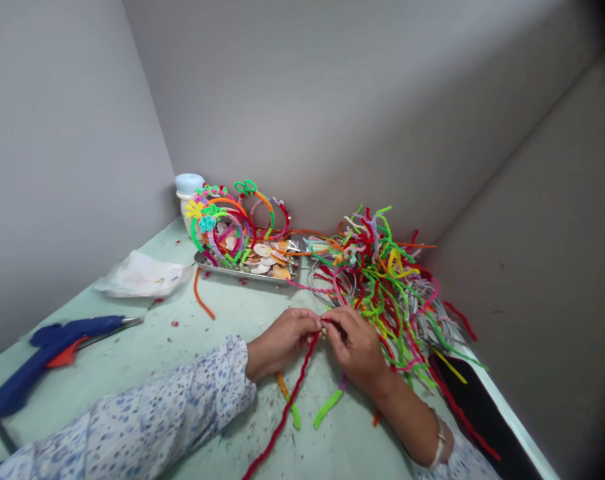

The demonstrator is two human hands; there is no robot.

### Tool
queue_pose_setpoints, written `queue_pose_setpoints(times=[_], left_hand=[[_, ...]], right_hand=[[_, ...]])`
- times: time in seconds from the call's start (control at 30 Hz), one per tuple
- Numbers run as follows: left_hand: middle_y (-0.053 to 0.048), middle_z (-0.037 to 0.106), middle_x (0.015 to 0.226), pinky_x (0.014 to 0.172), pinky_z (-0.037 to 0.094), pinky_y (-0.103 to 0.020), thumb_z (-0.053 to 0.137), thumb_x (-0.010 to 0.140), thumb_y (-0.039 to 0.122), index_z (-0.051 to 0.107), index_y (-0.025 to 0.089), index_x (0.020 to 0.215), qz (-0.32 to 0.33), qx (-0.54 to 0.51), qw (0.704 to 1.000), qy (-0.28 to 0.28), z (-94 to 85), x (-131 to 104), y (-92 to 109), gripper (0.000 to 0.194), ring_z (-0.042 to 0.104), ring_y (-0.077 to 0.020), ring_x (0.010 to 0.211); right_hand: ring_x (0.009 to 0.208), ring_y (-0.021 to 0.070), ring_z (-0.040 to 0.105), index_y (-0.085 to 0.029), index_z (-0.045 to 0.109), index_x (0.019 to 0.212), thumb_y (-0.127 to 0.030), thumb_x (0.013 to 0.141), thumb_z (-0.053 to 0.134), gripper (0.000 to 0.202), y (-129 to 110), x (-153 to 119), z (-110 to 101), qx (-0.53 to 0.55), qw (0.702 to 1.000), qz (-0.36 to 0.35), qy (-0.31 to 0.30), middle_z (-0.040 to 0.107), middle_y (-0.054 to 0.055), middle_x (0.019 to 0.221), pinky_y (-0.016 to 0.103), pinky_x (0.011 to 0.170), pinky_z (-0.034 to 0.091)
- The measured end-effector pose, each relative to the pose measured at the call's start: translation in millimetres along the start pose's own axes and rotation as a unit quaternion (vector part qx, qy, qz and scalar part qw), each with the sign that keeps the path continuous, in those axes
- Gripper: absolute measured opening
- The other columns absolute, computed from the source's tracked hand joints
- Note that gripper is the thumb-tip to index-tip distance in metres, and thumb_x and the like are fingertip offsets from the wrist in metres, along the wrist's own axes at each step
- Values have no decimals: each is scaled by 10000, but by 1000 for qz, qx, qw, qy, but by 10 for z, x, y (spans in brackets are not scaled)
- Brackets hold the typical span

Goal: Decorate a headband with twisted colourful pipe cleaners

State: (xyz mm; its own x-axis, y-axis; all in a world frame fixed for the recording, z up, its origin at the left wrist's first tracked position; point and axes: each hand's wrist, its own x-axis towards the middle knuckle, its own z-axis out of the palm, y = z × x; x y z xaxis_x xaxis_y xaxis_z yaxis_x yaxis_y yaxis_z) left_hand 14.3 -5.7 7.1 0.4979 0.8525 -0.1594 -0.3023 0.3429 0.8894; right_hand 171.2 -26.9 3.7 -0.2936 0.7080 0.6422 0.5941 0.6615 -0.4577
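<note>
Near the middle of the table, my left hand [288, 339] and my right hand [358, 347] meet, both pinching a red pipe cleaner [288, 407] between fingertips. Its long end hangs down toward the front edge of the view. A small pale piece shows between the fingertips, too small to make out. Below the hands, an orange and green strip [289, 399] and another strip with a green end [328, 408] show on the table; their upper parts are hidden by my hands.
A metal tray [247, 272] holds shell-like discs and colourful rings, beside a lidded white jar [189, 193]. Tangled pipe cleaners [387, 287] lie right, near a black flat object [482, 420]. A blue glue gun [47, 353] and plastic bag [145, 275] lie left.
</note>
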Motion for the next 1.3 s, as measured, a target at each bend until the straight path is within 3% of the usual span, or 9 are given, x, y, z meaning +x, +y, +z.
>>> queue_pose_setpoints(times=[0.17,0.37,0.53,0.9,1.03,1.13,1.3], left_hand=[[31,441,539,522,257,-232,544,633,112,538,142,562,19,3,1000,9,27,-11,21,77,346,-77,506],[22,463,577,510,255,-225,524,656,116,542,136,583,33,-11,999,5,30,15,9,77,355,-77,521],[27,440,551,507,253,-228,507,659,113,505,141,555,35,1,999,9,36,10,7,107,351,-78,512],[39,425,528,496,267,-220,533,647,99,469,142,516,30,9,999,11,21,10,-35,152,338,-62,480],[27,471,543,488,313,-189,580,673,106,548,120,576,1,-68,997,28,23,22,7,103,402,-53,477],[14,513,593,509,374,-167,610,695,105,595,104,670,-17,-145,988,43,25,39,55,29,462,-50,503],[5,521,606,511,400,-147,584,697,66,579,97,675,-23,-196,979,54,25,56,89,38,489,-51,524]], right_hand=[[866,188,578,-203,587,999,-121,863,474,195,-10,-5,-9,-23,999,-14,-24,616,68,913,327,770,477],[853,179,592,-204,594,1050,-213,873,509,197,-41,26,20,69,990,126,17,609,63,954,298,728,489],[788,166,575,-192,612,889,-242,884,508,115,-53,48,34,72,985,154,1,598,39,843,283,697,459],[812,178,563,-200,578,909,-163,883,472,116,-6,13,-1,-5,1000,22,-17,591,60,853,310,721,463],[844,183,581,-211,560,1011,-155,865,491,171,-3,13,-3,-14,998,37,39,600,65,909,321,739,487],[887,198,590,-223,550,1057,-140,840,510,236,21,-9,-1,-34,997,-1,64,606,75,949,347,770,500],[896,184,596,-237,570,1083,-101,825,509,298,49,-43,5,-37,997,-67,-5,601,72,961,326,764,515]])
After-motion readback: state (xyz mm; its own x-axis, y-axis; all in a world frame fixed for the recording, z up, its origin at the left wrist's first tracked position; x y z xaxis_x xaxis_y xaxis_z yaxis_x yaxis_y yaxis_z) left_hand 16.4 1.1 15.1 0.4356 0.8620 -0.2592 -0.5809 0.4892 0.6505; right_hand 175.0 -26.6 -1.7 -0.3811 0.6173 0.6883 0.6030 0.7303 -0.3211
